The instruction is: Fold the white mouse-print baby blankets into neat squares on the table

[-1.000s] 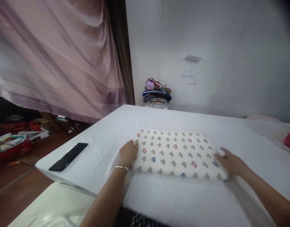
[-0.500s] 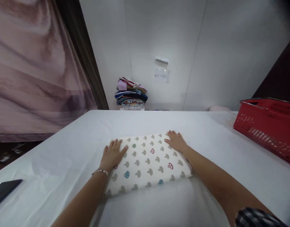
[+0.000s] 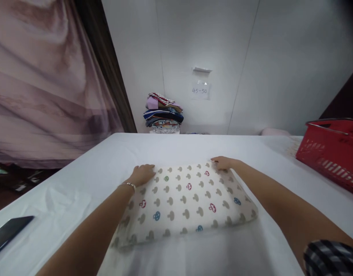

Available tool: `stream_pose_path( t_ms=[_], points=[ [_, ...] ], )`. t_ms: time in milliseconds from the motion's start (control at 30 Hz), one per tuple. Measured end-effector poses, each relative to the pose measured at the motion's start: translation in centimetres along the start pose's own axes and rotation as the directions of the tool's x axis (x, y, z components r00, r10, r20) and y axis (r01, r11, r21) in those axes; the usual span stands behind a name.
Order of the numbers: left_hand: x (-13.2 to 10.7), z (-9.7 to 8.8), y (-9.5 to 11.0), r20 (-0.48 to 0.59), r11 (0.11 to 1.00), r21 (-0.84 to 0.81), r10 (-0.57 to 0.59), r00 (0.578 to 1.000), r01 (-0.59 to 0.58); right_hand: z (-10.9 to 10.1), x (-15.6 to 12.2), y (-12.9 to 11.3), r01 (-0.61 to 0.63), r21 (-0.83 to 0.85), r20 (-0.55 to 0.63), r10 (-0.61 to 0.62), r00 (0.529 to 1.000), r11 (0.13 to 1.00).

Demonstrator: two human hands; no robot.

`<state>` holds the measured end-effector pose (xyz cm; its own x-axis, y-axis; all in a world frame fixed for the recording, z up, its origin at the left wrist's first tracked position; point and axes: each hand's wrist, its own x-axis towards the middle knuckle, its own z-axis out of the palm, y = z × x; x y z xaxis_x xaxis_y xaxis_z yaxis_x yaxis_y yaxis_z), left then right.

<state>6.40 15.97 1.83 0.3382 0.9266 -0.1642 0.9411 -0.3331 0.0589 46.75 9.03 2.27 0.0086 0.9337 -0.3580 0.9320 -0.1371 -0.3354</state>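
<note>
A cream pillow (image 3: 184,199) printed with grey, red and blue mushroom shapes lies flat on a white-covered table (image 3: 78,180) in front of me. My left hand (image 3: 142,174), with a thin bracelet at the wrist, rests on the pillow's far left corner, fingers curled over the edge. My right hand (image 3: 222,163) sits on the far right corner, fingers bent over that edge. Both forearms lie across the pillow's sides.
A dark phone (image 3: 9,232) lies near the table's left edge. A red plastic basket (image 3: 331,151) stands at the right. A stack of folded clothes (image 3: 163,113) sits against the white wall, under a paper label (image 3: 201,91). A pink curtain (image 3: 50,84) hangs at the left.
Both hands slid from the pillow's sides to its far corners. The pillow now lies closer to me. The view turned right, showing the red basket.
</note>
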Motion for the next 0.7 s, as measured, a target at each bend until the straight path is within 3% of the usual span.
stream_pose_path(
  t_ms=[133, 267, 467, 700],
  points=[
    [2.6, -1.5, -0.3, 0.126, 0.998, 0.005, -0.067, 0.990, 0.067, -0.8, 1.6, -0.7, -0.035, -0.031, 0.107, 0.038, 0.994, 0.999],
    [3.8, -2.1, -0.3, 0.203, 0.997, -0.002, -0.070, 0.977, 0.072, -1.1, 2.0, -0.8, -0.049, -0.043, 0.123, 0.054, 0.991, 0.998],
    [2.9, -2.6, 0.4, 0.208, 0.998, -0.036, -0.036, 0.978, 0.044, -1.7, 1.2, -0.5, -0.038, 0.006, 0.150, 0.037, 0.988, 0.999],
    [2.8, -3.9, 1.6, 0.253, 0.999, -0.016, -0.039, 0.967, 0.044, -1.8, 2.3, -2.5, -0.067, 0.002, 0.206, 0.065, 0.976, 0.998]
  ],
)
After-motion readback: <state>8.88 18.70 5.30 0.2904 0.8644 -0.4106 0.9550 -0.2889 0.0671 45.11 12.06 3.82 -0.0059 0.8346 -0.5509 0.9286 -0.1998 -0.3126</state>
